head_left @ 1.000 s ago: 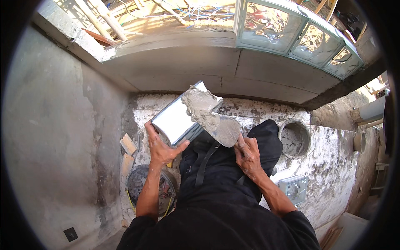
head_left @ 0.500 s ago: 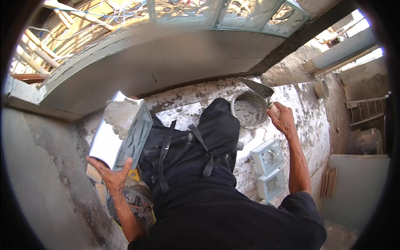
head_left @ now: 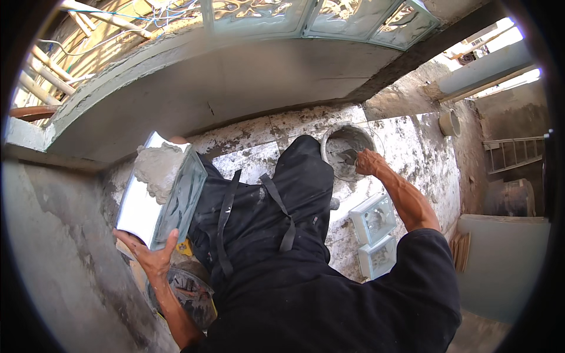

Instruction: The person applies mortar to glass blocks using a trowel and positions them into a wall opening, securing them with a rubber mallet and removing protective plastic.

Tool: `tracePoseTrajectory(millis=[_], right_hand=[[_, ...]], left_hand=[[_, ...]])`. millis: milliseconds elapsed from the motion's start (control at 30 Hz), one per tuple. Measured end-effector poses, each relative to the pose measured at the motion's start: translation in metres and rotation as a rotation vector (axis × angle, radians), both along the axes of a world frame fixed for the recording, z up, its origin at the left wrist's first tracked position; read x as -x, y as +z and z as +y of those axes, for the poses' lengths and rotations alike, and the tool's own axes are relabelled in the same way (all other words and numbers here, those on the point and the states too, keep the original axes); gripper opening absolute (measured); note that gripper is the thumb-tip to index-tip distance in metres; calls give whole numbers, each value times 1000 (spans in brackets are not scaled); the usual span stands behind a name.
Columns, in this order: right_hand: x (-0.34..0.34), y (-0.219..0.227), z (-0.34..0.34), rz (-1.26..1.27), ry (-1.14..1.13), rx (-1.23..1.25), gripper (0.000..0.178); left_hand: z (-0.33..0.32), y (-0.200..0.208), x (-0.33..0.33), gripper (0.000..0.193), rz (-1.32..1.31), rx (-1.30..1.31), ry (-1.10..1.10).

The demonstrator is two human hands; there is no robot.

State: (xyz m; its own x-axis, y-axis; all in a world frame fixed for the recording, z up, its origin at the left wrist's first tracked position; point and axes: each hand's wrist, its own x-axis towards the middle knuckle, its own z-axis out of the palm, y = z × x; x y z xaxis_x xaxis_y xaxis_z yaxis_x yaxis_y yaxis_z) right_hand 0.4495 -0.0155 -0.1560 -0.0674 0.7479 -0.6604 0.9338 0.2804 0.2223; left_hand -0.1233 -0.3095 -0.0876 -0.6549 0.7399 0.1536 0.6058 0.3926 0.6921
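My left hand (head_left: pixel 150 254) grips the near end of a glass block (head_left: pixel 181 191), thumb on its glass face and fingers along its white edge. Grey mortar (head_left: pixel 159 170) is heaped on the far part of that white edge. On the right, my right hand (head_left: pixel 369 163) is closed around the handle of a trowel, whose blade (head_left: pixel 346 157) reaches down into a round bucket (head_left: pixel 323 148) holding wet mortar (head_left: pixel 342 144). Most of the trowel's handle is hidden by my fingers.
Two more glass blocks (head_left: pixel 374 219) lie on the splattered floor below my right forearm. A tub of tools (head_left: pixel 191 294) and a yellow tape measure (head_left: pixel 185 247) sit by my left arm. A low wall (head_left: pixel 235 82) topped with set glass blocks (head_left: pixel 341 22) runs ahead.
My right hand has moved left and slightly down, bringing the trowel blade from above the bucket's rim into the mortar. The left hand still holds the glass block.
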Motion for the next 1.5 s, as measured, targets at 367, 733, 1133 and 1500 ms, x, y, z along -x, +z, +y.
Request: tracePoseTrajectory(millis=[367, 733, 1133, 1500], right_hand=[[-24, 41, 8, 392, -531, 459, 28], [-111, 2, -24, 813, -1383, 1034, 33], [-115, -44, -112, 1322, -1386, 612, 23], [-48, -22, -150, 1348, -1425, 288, 22]], left_hand=[[5, -3, 1, 146, -77, 44, -16], [19, 4, 12, 148, 3, 16, -120], [30, 29, 5, 147, -58, 26, -152], [22, 25, 3, 143, 54, 87, -83]])
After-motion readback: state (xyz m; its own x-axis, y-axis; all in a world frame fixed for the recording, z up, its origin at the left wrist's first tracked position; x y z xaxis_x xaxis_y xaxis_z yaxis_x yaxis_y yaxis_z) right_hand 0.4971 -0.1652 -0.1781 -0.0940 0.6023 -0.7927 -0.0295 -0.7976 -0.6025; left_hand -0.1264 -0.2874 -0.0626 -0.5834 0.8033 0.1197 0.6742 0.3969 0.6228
